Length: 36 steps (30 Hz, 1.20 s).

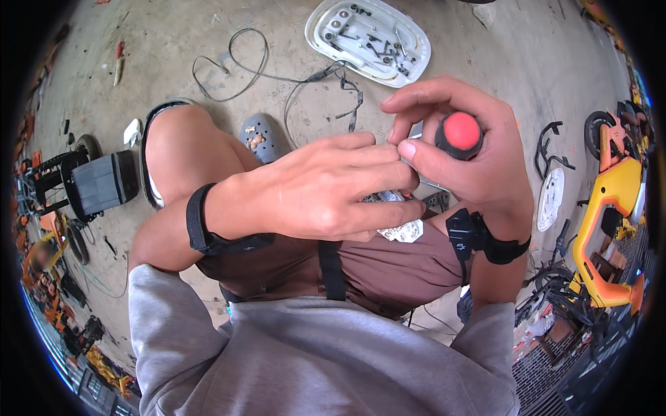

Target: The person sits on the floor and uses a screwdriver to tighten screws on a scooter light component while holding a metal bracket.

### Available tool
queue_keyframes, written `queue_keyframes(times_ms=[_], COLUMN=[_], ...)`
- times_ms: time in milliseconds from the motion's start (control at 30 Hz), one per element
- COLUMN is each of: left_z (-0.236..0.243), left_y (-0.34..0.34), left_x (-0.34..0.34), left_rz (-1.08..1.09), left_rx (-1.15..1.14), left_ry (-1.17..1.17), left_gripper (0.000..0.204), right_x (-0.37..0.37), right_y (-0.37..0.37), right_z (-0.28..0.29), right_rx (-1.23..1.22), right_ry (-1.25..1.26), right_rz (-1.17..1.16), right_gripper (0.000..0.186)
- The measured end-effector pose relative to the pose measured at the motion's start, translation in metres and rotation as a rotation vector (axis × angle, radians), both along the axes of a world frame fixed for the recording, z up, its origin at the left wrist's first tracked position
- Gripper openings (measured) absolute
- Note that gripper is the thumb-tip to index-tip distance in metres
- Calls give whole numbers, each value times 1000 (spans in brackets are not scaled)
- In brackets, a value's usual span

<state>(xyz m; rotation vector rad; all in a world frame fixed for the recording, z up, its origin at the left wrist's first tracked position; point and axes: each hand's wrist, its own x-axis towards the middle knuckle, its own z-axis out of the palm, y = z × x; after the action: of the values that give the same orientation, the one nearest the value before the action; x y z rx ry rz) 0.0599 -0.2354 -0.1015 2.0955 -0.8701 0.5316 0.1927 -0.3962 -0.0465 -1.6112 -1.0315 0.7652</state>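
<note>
My right hand [479,142] is curled round a screwdriver-like tool [461,132], its rounded red and black handle end facing up out of the palm. The tool's far end is hidden. My left hand [326,184] reaches across with its fingers bent together, the tips meeting my right thumb. Whatever those fingertips pinch is too small and covered to make out. Below them a shiny silver part [404,231] shows over my lap, partly covered by my left fingers.
A white tray [316,35] with screws and small parts lies ahead on the floor. Near it are a thin black cable [266,69] and a grey clog [261,139]. A yellow frame [590,243] stands at right, a black box-like part [104,182] at left.
</note>
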Motion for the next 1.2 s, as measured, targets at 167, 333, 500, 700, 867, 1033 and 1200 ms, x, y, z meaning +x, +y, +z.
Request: queue_keyframes(times_ms=[167,333,500,700,867,1033,1200], left_z=[8,10,11,10,11,15,14], left_y=[5,3,4,4,8,9,9], left_x=[-1,-3,-1,1,-1,-2,-1], left_rz=[-23,1,49,31,27,20,23], left_rx=[-18,-37,8,-55,10,42,72], left_ry=[26,-5,-98,-87,-44,-43,-53], left_gripper=[37,29,22,20,16,15,16], right_x=[2,-1,0,2,3,3,4], right_y=[0,0,3,6,7,5,5], right_z=[5,11,11,10,8,12,15], right_rx=[6,-15,11,30,28,-21,-69], right_ry=[52,125,53,-48,-93,-119,-162], right_rz=[42,68,101,138,136,151,164], right_gripper=[33,36,40,42,43,45,47])
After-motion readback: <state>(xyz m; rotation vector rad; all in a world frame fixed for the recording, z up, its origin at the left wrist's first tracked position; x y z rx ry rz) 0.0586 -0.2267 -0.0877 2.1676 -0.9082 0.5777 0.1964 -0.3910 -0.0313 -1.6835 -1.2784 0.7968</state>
